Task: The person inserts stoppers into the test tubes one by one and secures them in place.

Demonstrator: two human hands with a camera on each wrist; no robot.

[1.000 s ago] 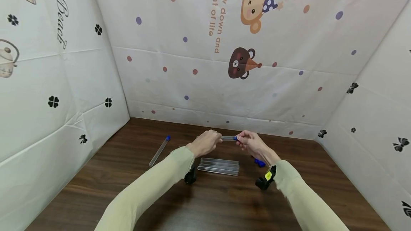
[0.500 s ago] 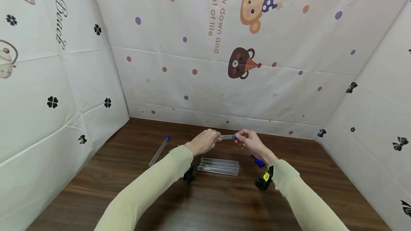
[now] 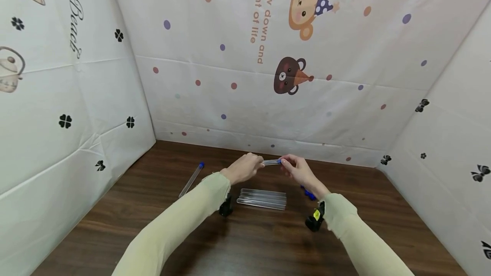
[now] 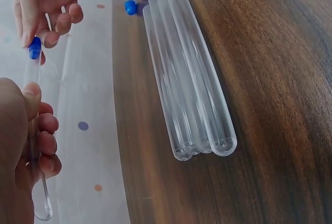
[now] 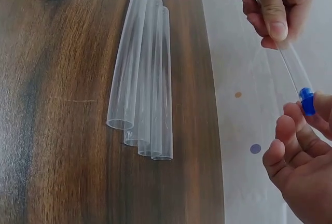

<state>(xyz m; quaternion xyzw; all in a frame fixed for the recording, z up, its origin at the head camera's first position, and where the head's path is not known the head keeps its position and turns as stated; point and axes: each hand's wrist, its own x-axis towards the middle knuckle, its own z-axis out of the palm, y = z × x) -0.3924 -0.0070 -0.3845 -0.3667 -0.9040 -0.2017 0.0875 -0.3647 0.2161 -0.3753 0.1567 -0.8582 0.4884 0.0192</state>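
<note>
My left hand grips a clear test tube, which lies roughly level above the far part of the table. A blue cap sits at the tube's right end, part of it inside the mouth. My right hand pinches that cap between thumb and index finger; its other fingers are loosely bent in the right wrist view. The tube's rounded end sticks out below the left fist in the left wrist view. Under the hands, several uncapped tubes lie side by side, their mouths to the right.
A tube with a blue cap rests at the left, partly behind the left sleeve. Several loose blue caps lie near the right wrist, partly hidden by it. Printed white cloth walls in the back and sides of the wooden table.
Both hands have risen very slightly with the tube, and the right hand has turned a little at the cap. The grips stay the same, and the tubes on the table have not moved.
</note>
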